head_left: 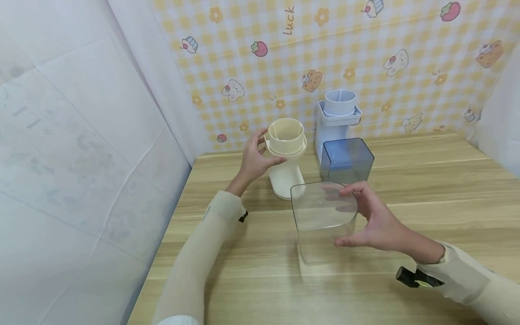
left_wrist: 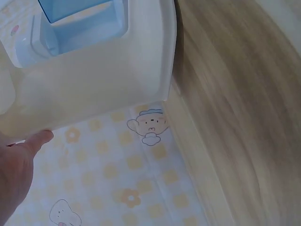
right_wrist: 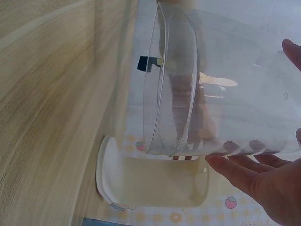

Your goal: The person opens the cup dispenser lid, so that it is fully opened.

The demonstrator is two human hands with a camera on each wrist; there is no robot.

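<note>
A cream plastic stand (head_left: pixel 286 147) with a round collar on top and a flat foot stands upright on the table. My left hand (head_left: pixel 257 159) grips its upper part from the left, thumb across the front below the collar and fingers behind. In front and to the right, my right hand (head_left: pixel 379 222) holds a clear plastic container (head_left: pixel 318 216) by its right side, thumb nearer me and fingers on the far side. In the right wrist view the clear container (right_wrist: pixel 235 108) lies across the picture, fingertips along its wall, with the cream stand (right_wrist: pixel 160 181) beyond it.
A light blue stand (head_left: pixel 339 119) of similar form stands behind to the right, with a smoky grey-blue see-through box (head_left: pixel 348 158) before it. A checked cloth (head_left: pixel 357 40) hangs behind the wooden table (head_left: pixel 438 189); a white sheet (head_left: pixel 81 180) hangs left.
</note>
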